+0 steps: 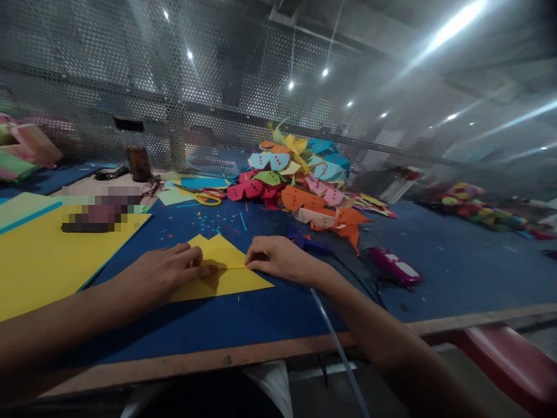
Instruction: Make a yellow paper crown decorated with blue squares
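A yellow sheet of paper, partly folded, lies on the blue tabletop with two pointed corners at its far side and a crease line across it. Over its left part rests my left hand, fingers curled and thumb pressed on the paper. My right hand pinches the sheet at the right end of the crease, its fingertips together. Part of the sheet's left side is hidden under my left hand.
Large yellow sheets lie at left. Scissors with yellow handles, paper scraps and a lidded bottle are farther back. Behind my right hand rises a pile of colourful folded paper shapes. A purple device lies right, near a dark cord.
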`<state>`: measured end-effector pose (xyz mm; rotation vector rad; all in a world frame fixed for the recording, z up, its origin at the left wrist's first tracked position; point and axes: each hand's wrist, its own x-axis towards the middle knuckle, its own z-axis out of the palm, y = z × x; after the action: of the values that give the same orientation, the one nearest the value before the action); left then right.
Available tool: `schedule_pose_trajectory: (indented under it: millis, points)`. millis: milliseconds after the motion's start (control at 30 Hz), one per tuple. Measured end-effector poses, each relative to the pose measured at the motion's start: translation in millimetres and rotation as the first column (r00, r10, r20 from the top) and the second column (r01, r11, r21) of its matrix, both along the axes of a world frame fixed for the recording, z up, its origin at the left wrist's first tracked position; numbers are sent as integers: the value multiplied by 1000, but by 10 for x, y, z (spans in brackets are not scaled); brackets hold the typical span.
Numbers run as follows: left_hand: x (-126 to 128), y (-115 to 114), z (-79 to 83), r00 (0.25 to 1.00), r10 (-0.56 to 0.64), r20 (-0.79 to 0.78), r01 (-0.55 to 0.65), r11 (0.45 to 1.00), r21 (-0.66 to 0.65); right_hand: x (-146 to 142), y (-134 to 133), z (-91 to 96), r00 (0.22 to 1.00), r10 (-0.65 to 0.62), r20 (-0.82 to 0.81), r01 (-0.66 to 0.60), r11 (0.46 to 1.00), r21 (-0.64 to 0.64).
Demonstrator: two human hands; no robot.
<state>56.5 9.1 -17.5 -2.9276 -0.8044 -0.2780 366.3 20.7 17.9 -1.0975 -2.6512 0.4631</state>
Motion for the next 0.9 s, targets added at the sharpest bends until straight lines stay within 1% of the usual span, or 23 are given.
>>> schedule_pose_trajectory:
  millis: [167,300,600,800,900]
  points:
    - [5,-7,20,1000,15,-26,-15,1000,2,38,35,37,996,-86,26,88,993,-78]
    - [-5,1,7,999,16,-49,-16,1000,11,73,56,62,992,-125,29,128,982,-142]
    - [-62,49,-164,1000,15,14,-16,999,51,143,55,143,979,-173,103,190,965,-183]
    - [-61,42,-139,1000,20,18,-21,999,41,196,53,207,960,-212,183,249,944,-215]
    - [-63,40,-149,999,28,33,-29,999,31,200,40,226,954,-227,195,266,942,-203]
